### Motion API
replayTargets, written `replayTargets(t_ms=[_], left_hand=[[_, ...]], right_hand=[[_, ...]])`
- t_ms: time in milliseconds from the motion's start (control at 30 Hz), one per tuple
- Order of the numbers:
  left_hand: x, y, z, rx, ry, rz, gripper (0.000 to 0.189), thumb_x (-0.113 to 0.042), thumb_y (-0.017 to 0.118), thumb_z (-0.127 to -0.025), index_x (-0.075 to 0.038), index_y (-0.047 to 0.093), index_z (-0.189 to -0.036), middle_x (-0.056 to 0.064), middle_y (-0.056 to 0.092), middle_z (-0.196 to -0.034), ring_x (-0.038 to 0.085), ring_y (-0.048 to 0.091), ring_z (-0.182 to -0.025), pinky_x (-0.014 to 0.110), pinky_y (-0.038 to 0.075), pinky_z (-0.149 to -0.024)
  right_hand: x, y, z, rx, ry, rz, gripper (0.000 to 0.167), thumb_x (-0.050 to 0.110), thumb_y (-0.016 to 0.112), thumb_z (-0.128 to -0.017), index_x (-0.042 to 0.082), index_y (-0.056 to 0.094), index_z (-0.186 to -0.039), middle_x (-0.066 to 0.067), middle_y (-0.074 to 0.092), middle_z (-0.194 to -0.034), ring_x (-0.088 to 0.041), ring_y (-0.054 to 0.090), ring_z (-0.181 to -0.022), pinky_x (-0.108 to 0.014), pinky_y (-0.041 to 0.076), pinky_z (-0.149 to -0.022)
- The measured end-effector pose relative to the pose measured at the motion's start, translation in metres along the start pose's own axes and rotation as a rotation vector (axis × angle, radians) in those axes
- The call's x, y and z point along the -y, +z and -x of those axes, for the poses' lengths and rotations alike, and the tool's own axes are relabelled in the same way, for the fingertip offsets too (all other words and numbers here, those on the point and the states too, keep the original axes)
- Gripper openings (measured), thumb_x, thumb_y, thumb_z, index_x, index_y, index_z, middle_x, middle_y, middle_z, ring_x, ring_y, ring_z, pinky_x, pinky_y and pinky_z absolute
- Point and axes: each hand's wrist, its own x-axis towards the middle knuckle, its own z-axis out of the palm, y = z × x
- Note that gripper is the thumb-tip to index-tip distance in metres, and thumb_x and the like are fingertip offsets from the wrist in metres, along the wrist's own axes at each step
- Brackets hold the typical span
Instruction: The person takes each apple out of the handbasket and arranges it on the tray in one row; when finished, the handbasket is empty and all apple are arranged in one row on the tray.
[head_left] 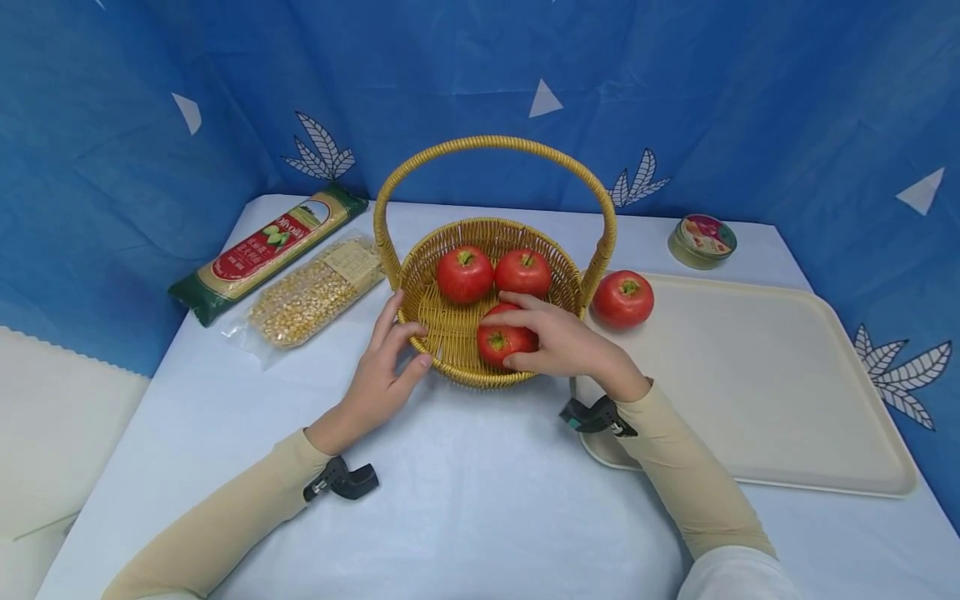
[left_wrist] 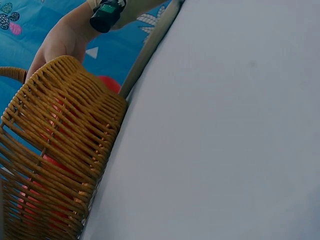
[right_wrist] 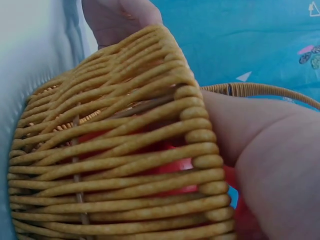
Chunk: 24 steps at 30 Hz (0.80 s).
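Note:
A yellow wicker basket (head_left: 480,377) with a tall hoop handle (head_left: 491,143) stands mid-table. Inside it, two red apples (head_left: 465,275) lie side by side toward the back. My right hand (head_left: 566,340) reaches over the right rim and holds a third apple (head_left: 495,345) near the basket's front, fingers over its top and thumb at its near side. At the front left rim rests my left hand (head_left: 375,379), fingers spread and lightly bent, fingertips on the weave. Through the slats in the right wrist view, red apple skin (right_wrist: 175,165) shows below the right wrist.
Right of the basket, another apple (head_left: 624,300) sits at the corner of a beige tray (head_left: 750,383). A small round tin (head_left: 702,242) stands behind the tray. On the left lie a pasta packet (head_left: 262,250) and a clear bag of corn kernels (head_left: 311,296). Blue cloth (head_left: 465,75) hangs behind the table.

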Motion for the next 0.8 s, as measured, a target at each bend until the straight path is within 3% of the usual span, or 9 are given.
replayTargets(t_ms=[333,500,800], left_hand=[[0.0007,0.0005,0.0000,-0.005,0.006,-0.009,0.031,-0.020,0.062,-0.101,0.000,0.056,-0.124,0.021,0.014,-0.170,0.046,0.051,-0.137,0.056,0.048,-0.109],[0.0010,0.0007,0.0003,-0.006,0.009,-0.014,0.031,-0.022,0.062,-0.101,-0.001,0.056,-0.124,0.021,0.014,-0.170,0.047,0.045,-0.142,0.057,0.047,-0.110],[0.0001,0.0012,0.0007,-0.009,0.017,-0.008,0.035,-0.027,0.061,-0.103,0.000,0.056,-0.123,0.021,0.014,-0.170,0.047,0.046,-0.141,0.056,0.048,-0.108]], right_hand=[[0.0006,0.0007,0.0003,-0.006,-0.020,0.029,0.053,0.029,0.080,-0.088,0.023,0.064,-0.139,-0.020,0.048,-0.153,-0.038,0.050,-0.138,-0.060,0.050,-0.106],[0.0015,0.0015,0.0006,-0.016,-0.007,0.044,0.053,0.030,0.080,-0.088,0.023,0.064,-0.138,-0.020,0.047,-0.153,-0.039,0.051,-0.137,-0.060,0.050,-0.106],[0.0005,0.0033,0.0011,-0.024,0.005,0.036,0.052,0.030,0.080,-0.089,0.025,0.064,-0.138,-0.018,0.045,-0.156,-0.038,0.048,-0.141,-0.061,0.050,-0.106]])
